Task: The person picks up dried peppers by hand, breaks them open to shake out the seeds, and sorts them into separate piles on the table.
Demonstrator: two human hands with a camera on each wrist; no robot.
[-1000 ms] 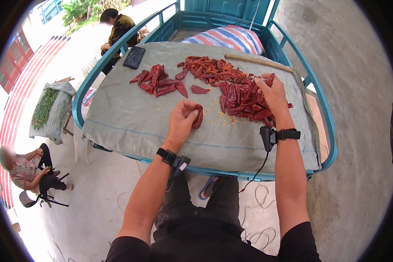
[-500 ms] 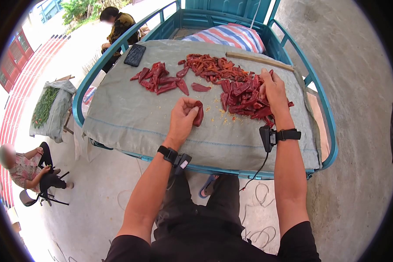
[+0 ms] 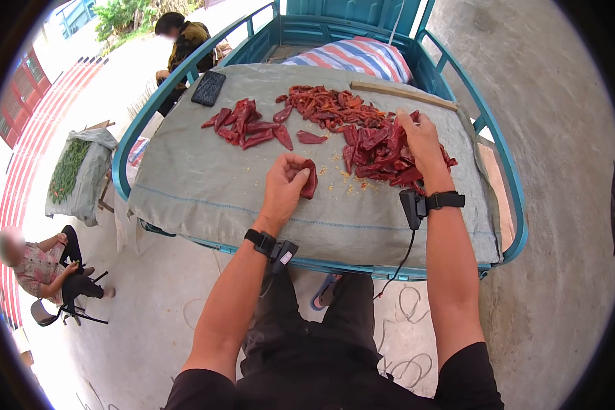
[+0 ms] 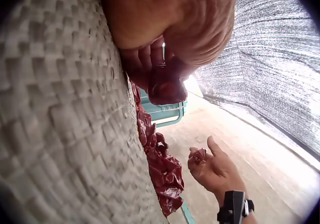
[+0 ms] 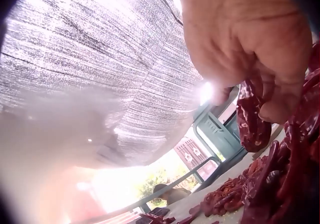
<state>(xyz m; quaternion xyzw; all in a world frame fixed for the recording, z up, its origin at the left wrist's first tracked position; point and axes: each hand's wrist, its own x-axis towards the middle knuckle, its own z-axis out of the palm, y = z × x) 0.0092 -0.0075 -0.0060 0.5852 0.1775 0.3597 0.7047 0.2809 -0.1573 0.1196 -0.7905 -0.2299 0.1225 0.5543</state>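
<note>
My left hand [image 3: 282, 188] holds a dark red dried chili pepper [image 3: 309, 181] between thumb and fingers, close over the grey-green woven cloth. The pepper's blunt end [image 4: 167, 90] shows below the fingers in the left wrist view. Over the right side of a heap of whole dried chili peppers [image 3: 372, 156] is my right hand [image 3: 425, 147]. In the right wrist view its fingers pinch another wrinkled chili pepper [image 5: 252, 121], which hangs downward. A bit of red [image 4: 199, 156] also shows at those fingers in the left wrist view.
Behind the heap lies a spread of orange-red chili pieces [image 3: 331, 106]. A smaller pepper pile [image 3: 242, 126], one loose pepper [image 3: 311, 138] and a black phone [image 3: 208, 89] lie left. A wooden strip [image 3: 403, 96] lies at the back. Teal rails [image 3: 488, 133] edge the cart bed. Two people sit at left.
My right hand has moved slightly left over the heap, with its fingers spread differently. My left hand keeps its hold on its chili pepper, nearly still.
</note>
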